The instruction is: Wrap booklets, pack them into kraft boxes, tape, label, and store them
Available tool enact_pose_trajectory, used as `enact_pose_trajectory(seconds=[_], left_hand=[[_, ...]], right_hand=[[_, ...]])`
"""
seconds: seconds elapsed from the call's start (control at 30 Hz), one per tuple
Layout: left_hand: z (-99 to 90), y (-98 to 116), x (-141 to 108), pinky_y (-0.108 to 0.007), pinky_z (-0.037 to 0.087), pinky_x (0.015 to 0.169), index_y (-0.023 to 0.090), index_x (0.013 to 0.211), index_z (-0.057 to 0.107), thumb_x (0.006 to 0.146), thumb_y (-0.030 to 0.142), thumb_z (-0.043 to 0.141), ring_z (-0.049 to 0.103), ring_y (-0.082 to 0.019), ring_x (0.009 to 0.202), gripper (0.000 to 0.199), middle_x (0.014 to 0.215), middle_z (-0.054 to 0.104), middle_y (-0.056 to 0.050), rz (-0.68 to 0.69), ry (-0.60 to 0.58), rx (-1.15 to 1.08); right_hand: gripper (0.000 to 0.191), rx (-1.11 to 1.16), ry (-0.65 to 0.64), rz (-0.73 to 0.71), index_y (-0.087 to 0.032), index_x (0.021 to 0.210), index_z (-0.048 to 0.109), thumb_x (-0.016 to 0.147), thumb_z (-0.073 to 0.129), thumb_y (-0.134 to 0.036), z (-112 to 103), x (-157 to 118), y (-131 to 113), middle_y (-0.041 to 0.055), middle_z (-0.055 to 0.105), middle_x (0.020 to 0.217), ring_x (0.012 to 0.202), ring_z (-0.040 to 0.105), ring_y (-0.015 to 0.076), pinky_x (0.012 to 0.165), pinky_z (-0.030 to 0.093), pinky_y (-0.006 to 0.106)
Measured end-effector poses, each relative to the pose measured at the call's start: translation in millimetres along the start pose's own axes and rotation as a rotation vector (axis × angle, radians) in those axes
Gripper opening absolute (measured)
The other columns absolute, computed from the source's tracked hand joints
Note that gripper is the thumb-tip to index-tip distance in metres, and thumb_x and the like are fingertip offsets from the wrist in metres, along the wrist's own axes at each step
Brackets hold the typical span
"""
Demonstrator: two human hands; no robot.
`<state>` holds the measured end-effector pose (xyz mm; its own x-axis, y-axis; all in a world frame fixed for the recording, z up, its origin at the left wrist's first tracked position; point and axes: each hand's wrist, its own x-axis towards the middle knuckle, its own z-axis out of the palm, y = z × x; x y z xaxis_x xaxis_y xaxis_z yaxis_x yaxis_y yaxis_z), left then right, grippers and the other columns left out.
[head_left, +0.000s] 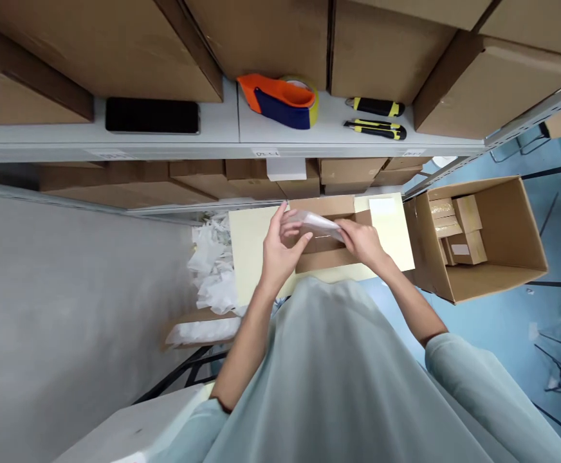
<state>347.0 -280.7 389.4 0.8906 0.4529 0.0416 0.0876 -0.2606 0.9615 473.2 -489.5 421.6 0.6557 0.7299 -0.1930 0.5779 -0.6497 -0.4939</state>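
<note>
My right hand [360, 242] pinches one end of a translucent plastic bag [320, 222] between thumb and fingers. The bag is stretched slantwise above an open cardboard box [326, 260], hiding part of its inside. At the bag's other end is my left hand [281, 249], its thumb and fingers apart; whether the fingertips touch the plastic I cannot tell. The box rests with its flaps spread on a pale yellow tabletop [250, 247]. A white paper or label [381, 206] lies on the table, right of the box.
On the grey shelf [217, 132] ahead are a black phone [152, 116], an orange-and-blue tape dispenser [280, 103] and two utility knives [376, 118], below cartons. A large carton [497, 238] holding smaller boxes stands right. Crumpled plastic [213, 263] piles up left of the table.
</note>
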Motion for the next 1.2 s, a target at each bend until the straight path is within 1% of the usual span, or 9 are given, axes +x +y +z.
enact_pose_trajectory(seconds=[0.07, 0.17, 0.37, 0.57, 0.67, 0.8, 0.9, 1.0, 1.2], left_hand=[[9.1, 5.0, 10.3, -0.042, 0.059, 0.111, 0.028, 0.158, 0.060, 0.100, 0.041, 0.075, 0.070, -0.026, 0.129, 0.061, 0.153, 0.068, -0.010, 0.078, -0.064, 0.162], [25.9, -13.9, 18.4, -0.044, 0.057, 0.114, 0.027, 0.137, 0.076, 0.104, 0.029, 0.065, 0.071, -0.028, 0.126, 0.035, 0.138, 0.077, -0.008, 0.068, -0.165, 0.381], [59.4, -86.8, 22.9, -0.046, 0.059, 0.111, 0.019, 0.128, 0.081, 0.097, 0.010, 0.056, 0.075, -0.034, 0.122, 0.041, 0.133, 0.078, -0.014, -0.209, -0.282, 0.674], [75.2, -105.3, 21.2, -0.046, 0.058, 0.113, 0.019, 0.125, 0.081, 0.094, 0.009, 0.063, 0.075, -0.034, 0.123, 0.037, 0.129, 0.081, -0.014, -0.260, -0.360, 0.691], [71.9, -99.9, 10.1, -0.046, 0.056, 0.116, 0.018, 0.131, 0.078, 0.100, 0.014, 0.060, 0.072, -0.033, 0.129, 0.036, 0.136, 0.078, -0.015, -0.234, -0.325, 0.672], [49.0, -91.9, -15.7, -0.045, 0.053, 0.118, 0.021, 0.132, 0.075, 0.105, 0.025, 0.055, 0.068, -0.030, 0.132, 0.034, 0.139, 0.075, -0.013, -0.112, -0.049, 0.588], [25.4, -94.3, -33.4, -0.049, 0.050, 0.119, 0.020, 0.136, 0.072, 0.101, 0.030, 0.061, 0.064, -0.033, 0.135, 0.038, 0.141, 0.072, -0.015, -0.124, 0.180, 0.607], [8.9, -105.8, -41.4, -0.051, 0.051, 0.115, 0.017, 0.139, 0.069, 0.095, 0.035, 0.068, 0.068, -0.035, 0.122, 0.047, 0.139, 0.071, -0.019, -0.270, 0.285, 0.624], [8.1, -120.0, -35.0, -0.049, 0.056, 0.101, 0.018, 0.112, 0.074, 0.095, 0.043, 0.064, 0.071, -0.033, 0.102, 0.032, 0.107, 0.078, -0.014, -0.380, 0.255, 0.569]], right_hand=[[0.040, -0.153, -0.109, -0.025, -0.024, 0.145, 0.068, 0.112, 0.045, -0.017, -4.8, 18.6, 7.2, 0.0109, 0.081, 0.134, 0.114, 0.080, 0.0293, 0.089, 0.058, 0.035], [0.041, -0.249, -0.278, -0.048, -0.020, 0.146, 0.068, 0.111, 0.050, -0.012, 12.8, 50.2, 17.7, 0.0164, 0.082, 0.131, 0.116, 0.079, 0.0296, 0.097, 0.058, 0.038], [0.031, -0.174, -0.472, -0.014, -0.013, 0.141, 0.068, 0.112, 0.066, -0.025, 82.4, 93.0, 42.5, 0.0157, 0.074, 0.139, 0.125, 0.073, 0.0266, 0.109, 0.059, 0.050], [0.043, -0.107, -0.474, 0.046, -0.017, 0.145, 0.065, 0.109, 0.073, -0.039, 122.4, 102.9, 55.4, 0.0130, 0.068, 0.145, 0.122, 0.072, 0.0257, 0.103, 0.064, 0.050], [0.041, -0.070, -0.400, 0.068, -0.016, 0.142, 0.067, 0.108, 0.074, -0.039, 124.2, 93.8, 55.8, 0.0129, 0.070, 0.142, 0.121, 0.073, 0.0259, 0.104, 0.064, 0.050], [0.027, -0.017, -0.207, 0.034, -0.012, 0.133, 0.074, 0.112, 0.057, -0.018, 101.6, 47.5, 70.6, 0.0195, 0.073, 0.145, 0.136, 0.069, 0.0284, 0.120, 0.053, 0.048], [0.034, 0.127, 0.202, 0.033, -0.018, 0.139, 0.072, 0.115, 0.050, -0.027, 77.6, -2.5, 96.4, 0.0163, 0.069, 0.154, 0.144, 0.063, 0.0287, 0.126, 0.048, 0.048], [0.042, 0.205, 0.504, 0.252, -0.016, 0.139, 0.071, 0.110, 0.059, -0.044, 66.6, -39.0, 121.2, 0.0193, 0.075, 0.142, 0.135, 0.067, 0.0343, 0.119, 0.053, 0.053], [0.030, 0.353, 0.411, 0.528, -0.019, 0.109, 0.079, 0.101, 0.063, -0.044, 79.0, -47.8, 126.0, 0.0138, 0.085, 0.106, 0.106, 0.077, 0.0332, 0.100, 0.058, 0.046]])
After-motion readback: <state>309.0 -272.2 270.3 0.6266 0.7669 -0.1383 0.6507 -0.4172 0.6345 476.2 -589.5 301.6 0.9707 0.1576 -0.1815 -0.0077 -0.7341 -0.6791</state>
